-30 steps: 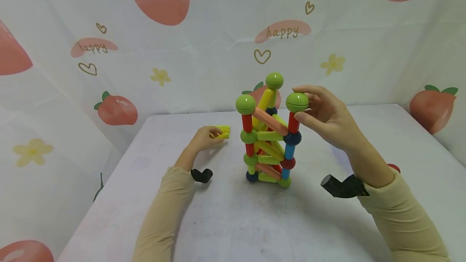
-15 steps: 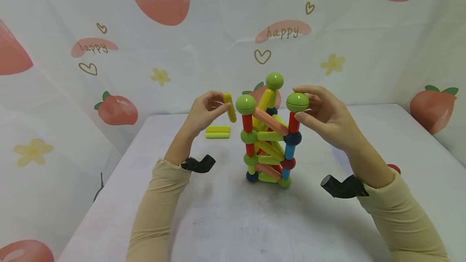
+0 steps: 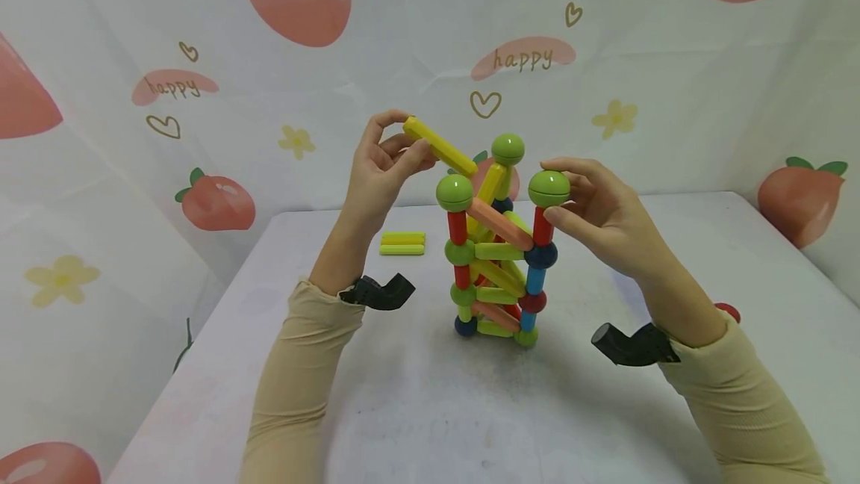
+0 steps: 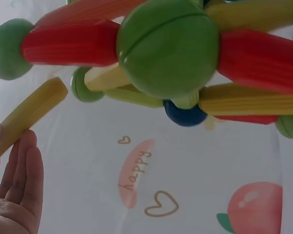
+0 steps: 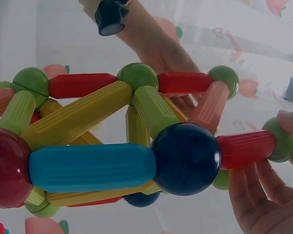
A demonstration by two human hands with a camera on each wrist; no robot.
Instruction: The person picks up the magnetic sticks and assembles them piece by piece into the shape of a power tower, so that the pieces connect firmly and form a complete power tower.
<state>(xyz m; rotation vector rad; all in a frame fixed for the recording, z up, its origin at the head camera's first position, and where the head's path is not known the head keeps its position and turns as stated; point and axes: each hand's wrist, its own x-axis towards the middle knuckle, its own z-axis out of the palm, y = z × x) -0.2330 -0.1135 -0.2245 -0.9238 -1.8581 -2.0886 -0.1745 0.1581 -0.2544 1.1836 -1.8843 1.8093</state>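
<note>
My left hand (image 3: pixel 384 170) pinches a yellow magnetic stick (image 3: pixel 440 146) between thumb and fingers, tilted with its right end lower. That low end is just above the green ball (image 3: pixel 455 193) on the left post of a magnetic-stick tower (image 3: pixel 499 251). In the left wrist view the stick (image 4: pixel 34 112) looks apart from the tower. At the right post, my right hand (image 3: pixel 608 219) holds the green top ball (image 3: pixel 549 189) between thumb and fingers. The right wrist view shows a red stick (image 5: pixel 246 148) under that ball. Another green ball (image 3: pixel 507 149) tops the rear post.
Several yellow and yellow-green sticks (image 3: pixel 402 243) lie side by side on the white table (image 3: pixel 416 394), left of the tower. A red round thing (image 3: pixel 728 311) is partly hidden behind the right wrist. A fruit-printed cloth (image 3: pixel 403 58) hangs behind the table.
My left hand has lifted a yellow stick from the group on the table, raised it and carried it right toward the tower's top. The right hand has kept its place at the green ball.
</note>
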